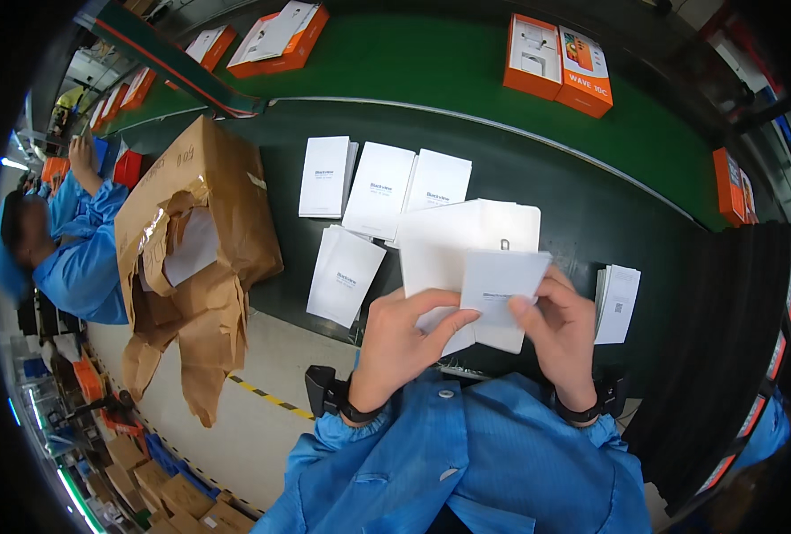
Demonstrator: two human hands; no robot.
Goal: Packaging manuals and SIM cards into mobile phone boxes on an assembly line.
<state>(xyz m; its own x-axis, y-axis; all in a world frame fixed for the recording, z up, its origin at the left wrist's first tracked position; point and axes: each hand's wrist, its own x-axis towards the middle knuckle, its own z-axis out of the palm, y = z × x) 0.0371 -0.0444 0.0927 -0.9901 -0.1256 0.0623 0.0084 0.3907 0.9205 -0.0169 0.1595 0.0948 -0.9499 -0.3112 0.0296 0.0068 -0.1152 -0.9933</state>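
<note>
A small white booklet (505,271) is pinched between my two hands. My left hand (409,338) grips its lower left corner, thumb on top. My right hand (558,322) holds its right edge, with the thumb bent over the front. Just under the booklet lies an opened white card sleeve (444,238); a small metal pin (504,244) shows near its right side. Beyond and left of my hands are several stacks of white booklets (347,274), fanned slightly. To the right of my right hand stands another booklet stack (619,304), with a square code on top.
A torn brown carton (204,169) stands at the left table edge, with white paper inside. Along the green belt (395,62) sit opened orange phone boxes (533,60). A co-worker in blue (84,240) is at far left. Black fabric (689,356) hangs at right.
</note>
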